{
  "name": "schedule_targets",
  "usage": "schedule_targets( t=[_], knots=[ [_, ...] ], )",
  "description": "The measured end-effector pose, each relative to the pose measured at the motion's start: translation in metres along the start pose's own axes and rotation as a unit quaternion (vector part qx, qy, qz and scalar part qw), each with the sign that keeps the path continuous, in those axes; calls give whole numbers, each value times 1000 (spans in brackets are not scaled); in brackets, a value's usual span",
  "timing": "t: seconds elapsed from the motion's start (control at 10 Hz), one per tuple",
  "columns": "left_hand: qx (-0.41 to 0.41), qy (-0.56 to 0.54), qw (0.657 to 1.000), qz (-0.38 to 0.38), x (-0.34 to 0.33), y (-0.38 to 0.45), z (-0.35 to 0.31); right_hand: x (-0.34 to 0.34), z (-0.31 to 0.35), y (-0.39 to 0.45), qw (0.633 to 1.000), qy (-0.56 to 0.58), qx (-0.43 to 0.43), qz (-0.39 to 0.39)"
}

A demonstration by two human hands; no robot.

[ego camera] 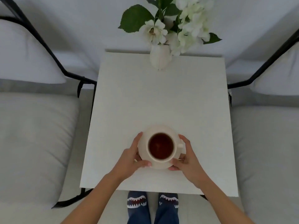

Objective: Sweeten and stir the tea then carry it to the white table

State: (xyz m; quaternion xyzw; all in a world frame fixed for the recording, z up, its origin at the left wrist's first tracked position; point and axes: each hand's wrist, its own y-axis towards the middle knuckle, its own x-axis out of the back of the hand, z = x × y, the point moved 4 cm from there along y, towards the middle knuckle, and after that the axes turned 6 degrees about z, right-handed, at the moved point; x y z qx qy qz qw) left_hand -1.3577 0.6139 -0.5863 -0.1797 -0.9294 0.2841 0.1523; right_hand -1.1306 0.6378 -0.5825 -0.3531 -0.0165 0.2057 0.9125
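Clamping the saucer (159,166) between left hand (129,159) and right hand (187,160) — cup (161,146) centred over the bench (161,97), handle pointing right.

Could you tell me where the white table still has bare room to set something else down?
The white table is bare across its middle, between the vase at the far edge and the saucer. Both side strips are bare too. Only the near centre is crowded, with the left hand and right hand holding the saucer.
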Motion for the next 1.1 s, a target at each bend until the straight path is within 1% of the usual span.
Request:
schedule_targets(
  t=[0.3, 0.6, 0.7, 0.9, 1.0, 1.1],
  knots=[
    [32, 83, 996, 4, 6, 17, 11, -2, -6, 12, 999, -28, -19, -11],
    [83, 191, 978, -2, 5, 18, -9, -1, 2, 9, 992, -122, -24, -35],
    [92, 198, 976, -6, 4, 16, -13, -3, 5, 9, 988, -149, -24, -39],
    [87, 234, 968, -6, 4, 14, -15, -3, 8, 4, 986, -163, -12, -40],
    [78, 202, 976, -14, 7, 9, -14, 5, 7, -7, 983, -175, -39, -38],
    [36, 110, 987, -111, 15, -2, -9, 35, 22, -27, 970, -206, -16, -126]
  ],
)
